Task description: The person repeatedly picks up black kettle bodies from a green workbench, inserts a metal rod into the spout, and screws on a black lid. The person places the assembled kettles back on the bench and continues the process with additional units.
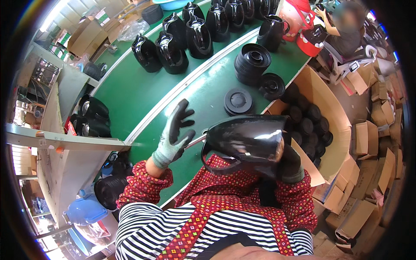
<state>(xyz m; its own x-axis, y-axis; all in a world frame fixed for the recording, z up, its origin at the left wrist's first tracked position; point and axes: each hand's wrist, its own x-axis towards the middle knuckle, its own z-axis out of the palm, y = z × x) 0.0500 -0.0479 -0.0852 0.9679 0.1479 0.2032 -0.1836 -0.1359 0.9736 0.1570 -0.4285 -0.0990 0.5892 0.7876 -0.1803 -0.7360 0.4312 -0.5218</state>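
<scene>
A glossy black jug body (247, 141) with a looped handle lies tilted on its side in front of my chest. My right hand (292, 162), in a dark-palmed glove, grips its wide end at the right; some of those fingers are hidden by the jug. My left hand (175, 136), in a grey-green glove with black fingers, is raised left of the jug with its fingers spread, holding nothing. Just beyond the jug, a round black ribbed base disc (238, 101) lies on the green table (134, 95). Behind it are a stack of black rings (251, 65) and a loose black ring (272, 86).
Several black jugs (199, 37) stand at the table's far side, past a pale rail (186, 84). A cardboard box (333, 112) of black round parts is at the right. Further right are flattened cartons (359, 212) and a seated person (346, 30).
</scene>
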